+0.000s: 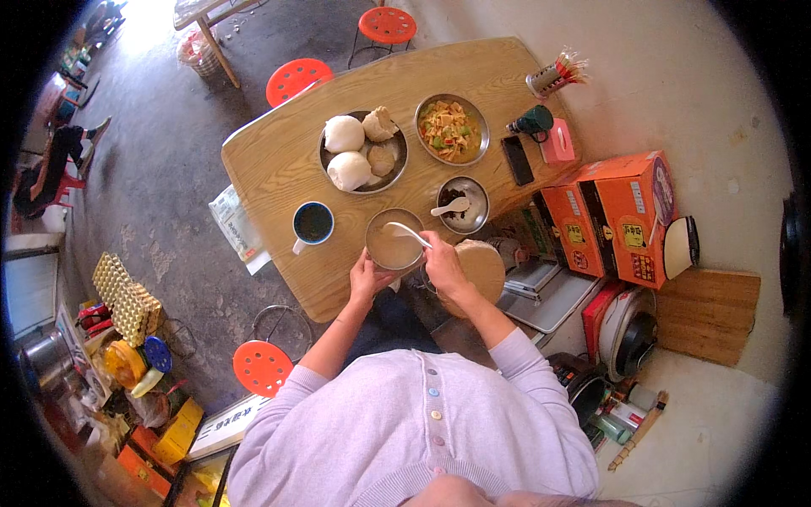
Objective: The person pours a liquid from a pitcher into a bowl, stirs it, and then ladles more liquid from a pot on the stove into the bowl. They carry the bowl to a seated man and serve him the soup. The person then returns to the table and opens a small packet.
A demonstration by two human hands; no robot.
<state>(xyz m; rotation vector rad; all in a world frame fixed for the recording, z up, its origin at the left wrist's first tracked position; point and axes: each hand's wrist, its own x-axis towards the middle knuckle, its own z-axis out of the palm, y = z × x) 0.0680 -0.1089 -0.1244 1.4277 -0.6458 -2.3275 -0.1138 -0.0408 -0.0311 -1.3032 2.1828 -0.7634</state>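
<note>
My left hand (367, 279) grips the near left side of a round metal bowl (376, 220) of cloudy, pale beige liquid food. In my right hand (443, 261) is the handle of a white spoon (408, 232), its bowl end dipping into the liquid. Just beyond lies a metal plate (402, 147) with white steamed buns (344, 134), one piece torn. A metal dish (485, 134) holds chopped tofu-like pieces with green and red vegetables. To the right, a smaller metal bowl (480, 214) contains dark food and a white spoon (457, 205). A mug (313, 223) of dark liquid stands left.
On the wooden table (272, 171) are a black phone (518, 161), a dark green cup (536, 120), a pink tissue box (559, 142) and a chopstick holder (543, 83). A round tan seat (485, 269) sits by my right forearm. Orange cartons (624, 218) stand right; red stools (263, 367) surround the table.
</note>
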